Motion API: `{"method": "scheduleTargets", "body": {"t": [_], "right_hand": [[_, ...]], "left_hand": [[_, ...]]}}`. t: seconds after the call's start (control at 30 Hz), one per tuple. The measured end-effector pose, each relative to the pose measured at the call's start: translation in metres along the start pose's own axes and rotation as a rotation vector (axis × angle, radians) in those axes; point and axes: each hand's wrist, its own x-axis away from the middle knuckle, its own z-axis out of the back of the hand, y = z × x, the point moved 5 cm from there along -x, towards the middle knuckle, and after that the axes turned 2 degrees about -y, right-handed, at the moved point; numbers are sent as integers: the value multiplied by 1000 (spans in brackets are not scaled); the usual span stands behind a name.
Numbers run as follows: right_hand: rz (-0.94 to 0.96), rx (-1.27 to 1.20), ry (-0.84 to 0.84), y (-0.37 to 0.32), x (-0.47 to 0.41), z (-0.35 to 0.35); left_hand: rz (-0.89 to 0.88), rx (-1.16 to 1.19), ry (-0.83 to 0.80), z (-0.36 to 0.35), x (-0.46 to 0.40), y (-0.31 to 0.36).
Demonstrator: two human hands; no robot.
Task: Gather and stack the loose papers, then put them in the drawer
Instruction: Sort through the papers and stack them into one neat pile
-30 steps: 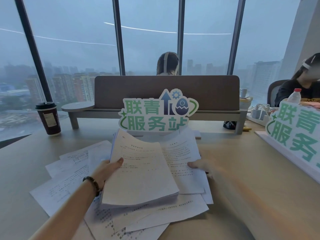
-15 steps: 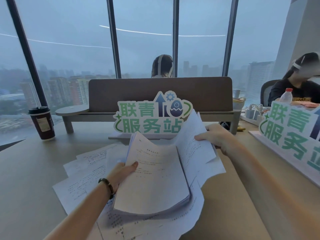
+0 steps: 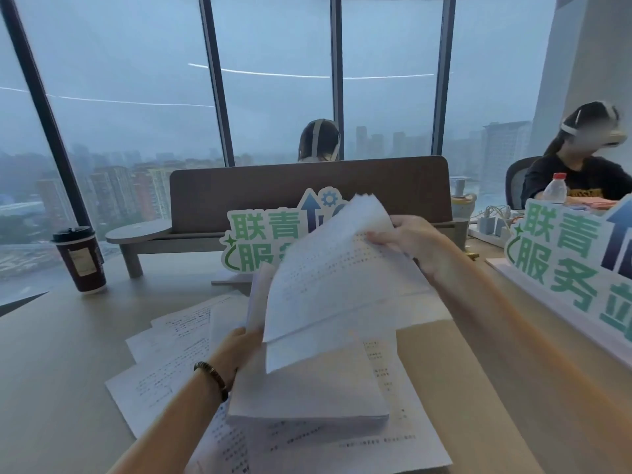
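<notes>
You're gripping the thick stack [image 3: 307, 388] at its left edge with your left hand [image 3: 239, 350]. Your right hand [image 3: 410, 248] is pinching the far corner of a few lifted sheets [image 3: 342, 268], fingers [image 3: 379, 238] curled over the top edge. These sheets are hanging tilted above the stack, long axis running up toward the right hand. Loose papers [image 3: 164, 371] are lying fanned on the table [image 3: 51, 388], left of and under the stack, nearer your left hand. White, printed, thin, floppy. No drawer in view.
</notes>
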Motion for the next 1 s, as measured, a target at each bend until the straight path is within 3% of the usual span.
{"method": "scheduleTargets", "body": {"t": [0.37,0.53,0.83,1.0], "right_hand": [[-138,142,180,128,-7,-15],[-265,-19,70,150,0,-29],[206,-9,200,89,16,-22],[314,18,230,75,26,-28]], "left_hand": [[-112,346,-115,-21,10,18],[-163,378,-86,-26,13,24],[-485,382,36,-17,33,65],[-528,456,73,-15,40,70]]}}
